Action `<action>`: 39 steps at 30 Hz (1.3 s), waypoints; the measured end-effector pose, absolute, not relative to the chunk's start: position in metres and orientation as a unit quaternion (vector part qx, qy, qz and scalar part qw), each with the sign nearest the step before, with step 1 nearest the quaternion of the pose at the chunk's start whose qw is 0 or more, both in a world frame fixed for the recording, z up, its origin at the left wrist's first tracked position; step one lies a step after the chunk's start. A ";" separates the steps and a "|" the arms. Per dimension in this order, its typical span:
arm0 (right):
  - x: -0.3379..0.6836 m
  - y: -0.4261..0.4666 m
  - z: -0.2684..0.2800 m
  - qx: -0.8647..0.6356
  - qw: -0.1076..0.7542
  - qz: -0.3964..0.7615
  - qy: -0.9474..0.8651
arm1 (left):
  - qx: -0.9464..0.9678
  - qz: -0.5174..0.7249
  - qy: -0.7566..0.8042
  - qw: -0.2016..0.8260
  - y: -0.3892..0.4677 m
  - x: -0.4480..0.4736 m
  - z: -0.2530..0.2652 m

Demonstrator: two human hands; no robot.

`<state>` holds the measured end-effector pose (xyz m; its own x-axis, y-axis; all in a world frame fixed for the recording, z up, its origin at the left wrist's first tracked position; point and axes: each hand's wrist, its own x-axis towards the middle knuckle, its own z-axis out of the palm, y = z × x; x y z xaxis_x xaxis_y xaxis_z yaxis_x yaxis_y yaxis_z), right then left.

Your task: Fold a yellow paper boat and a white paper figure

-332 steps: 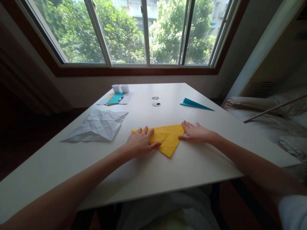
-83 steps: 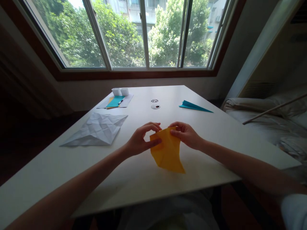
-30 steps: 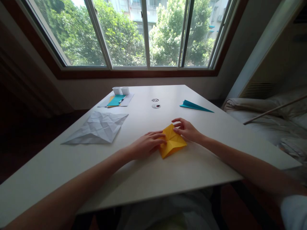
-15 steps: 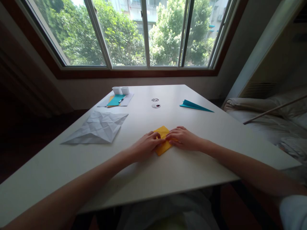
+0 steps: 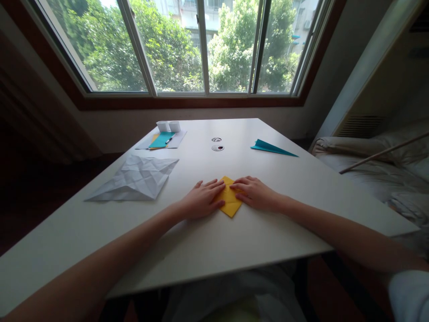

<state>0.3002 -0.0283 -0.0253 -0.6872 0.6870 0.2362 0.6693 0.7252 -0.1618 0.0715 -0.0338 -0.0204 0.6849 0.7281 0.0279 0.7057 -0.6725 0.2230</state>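
A folded piece of yellow paper (image 5: 230, 206) lies on the white table, one corner pointing toward me. My left hand (image 5: 203, 199) rests flat with its fingers stretched over the paper's left edge. From the other side, my right hand (image 5: 255, 192) lays its outstretched fingers on the right part of the paper. Both hands press down on it and neither grips it. The paper's left and right corners are hidden under the fingers.
A creased white sheet (image 5: 137, 178) lies to the left. Farther back are coloured papers (image 5: 162, 139), a pen (image 5: 170, 139) and small white boxes (image 5: 174, 126). Two round pieces (image 5: 217, 147) sit mid-table, and a blue paper plane (image 5: 273, 147) lies right.
The fingers of both hands have straightened from a pinch at the paper's middle and now lie flat at its sides. The yellow paper has turned slightly, and its middle shows.
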 end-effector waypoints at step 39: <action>0.338 0.013 -0.032 -0.407 0.192 0.120 -0.885 | 0.892 0.208 0.391 0.093 0.013 0.032 -0.035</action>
<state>0.3377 0.0127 -0.0318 -0.5947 0.7668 0.2415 0.6744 0.6393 -0.3695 0.0319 0.0131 -0.0345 0.6084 0.7358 0.2973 0.6583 -0.6772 0.3288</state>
